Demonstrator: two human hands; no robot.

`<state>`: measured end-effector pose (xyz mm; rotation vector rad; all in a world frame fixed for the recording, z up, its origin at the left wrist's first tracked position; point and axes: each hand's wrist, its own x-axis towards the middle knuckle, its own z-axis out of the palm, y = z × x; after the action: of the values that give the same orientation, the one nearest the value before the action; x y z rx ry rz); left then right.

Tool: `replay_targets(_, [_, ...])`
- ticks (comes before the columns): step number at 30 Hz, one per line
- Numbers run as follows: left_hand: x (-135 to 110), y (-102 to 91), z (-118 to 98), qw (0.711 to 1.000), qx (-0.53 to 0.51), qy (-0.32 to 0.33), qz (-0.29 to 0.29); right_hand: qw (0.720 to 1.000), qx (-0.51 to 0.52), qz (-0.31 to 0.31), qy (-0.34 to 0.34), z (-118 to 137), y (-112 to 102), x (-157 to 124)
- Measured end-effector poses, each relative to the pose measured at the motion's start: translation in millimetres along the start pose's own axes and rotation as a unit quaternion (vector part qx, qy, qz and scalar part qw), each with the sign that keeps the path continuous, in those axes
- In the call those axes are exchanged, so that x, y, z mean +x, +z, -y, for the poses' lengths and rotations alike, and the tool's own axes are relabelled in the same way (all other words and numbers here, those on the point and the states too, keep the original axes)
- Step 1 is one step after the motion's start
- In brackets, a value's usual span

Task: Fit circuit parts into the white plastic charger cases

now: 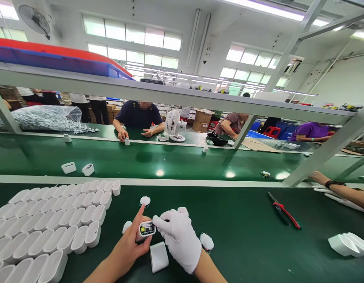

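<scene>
My left hand (130,239) is bare and wrapped round a white oval plastic housing (146,229); its open end faces me and shows a circuit board with a yellow part inside. My right hand (182,237), in a white glove, has its fingers curled and its fingertips pressed together at the housing's right rim. Whatever is between those fingertips is hidden. Just below lies another white housing (159,257) on the green bench. White round pieces with green boards are around my hands: one beyond (145,201), one at right (207,241), and one partly behind my left hand (127,226).
Rows of white oval housings (49,220) fill the bench's left. Red-handled pliers (283,210) and stacked white housings (348,244) lie at right. Beyond a pale rail is a green belt (182,161). A shelf frame (170,96) crosses ahead. A co-worker's arm (346,192) reaches in from the right.
</scene>
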<state>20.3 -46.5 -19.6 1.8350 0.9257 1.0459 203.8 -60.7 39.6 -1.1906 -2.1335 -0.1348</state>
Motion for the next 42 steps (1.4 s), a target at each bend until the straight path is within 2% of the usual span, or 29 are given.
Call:
replay_targets(7, [-2,1.7,4,0.998,0.045,0.033,-0.023,0.998,0.001,-0.055,-0.016,1,4,-1])
replay_targets(12, [-5,4.2,16,0.993,0.074,0.081,-0.049,0.999,-0.028,0.006,-0.03,1,0,-2])
replay_targets(15, [-4,1.4,19,0.992,0.098,0.077,-0.031,0.998,-0.047,0.043,-0.023,2,-5,-2])
replay_targets(19, [2,-4.8,9,0.991,0.111,0.071,-0.013,0.997,-0.054,0.062,-0.009,3,-13,-1])
replay_targets(22, [6,-8.2,0,0.991,0.088,0.092,-0.026,0.996,-0.056,0.068,0.002,-1,-20,0])
replay_targets(25, [5,-9.2,-1,0.992,0.084,0.068,-0.058,0.997,-0.044,0.058,0.027,-5,-24,1])
replay_targets(28, [2,-7.6,2,0.992,0.092,0.041,-0.073,0.999,-0.011,0.029,0.034,-3,-23,1])
replay_targets(33, [-1,-1.9,8,0.99,0.108,0.077,-0.051,1.0,-0.02,-0.011,0.011,8,-12,1])
replay_targets(38, [-2,1.5,13,0.991,0.103,0.074,-0.044,0.999,-0.052,-0.002,-0.013,7,-5,1])
replay_targets(42, [-3,1.9,17,0.995,0.077,0.05,-0.037,0.998,-0.062,0.013,0.0,4,-8,2])
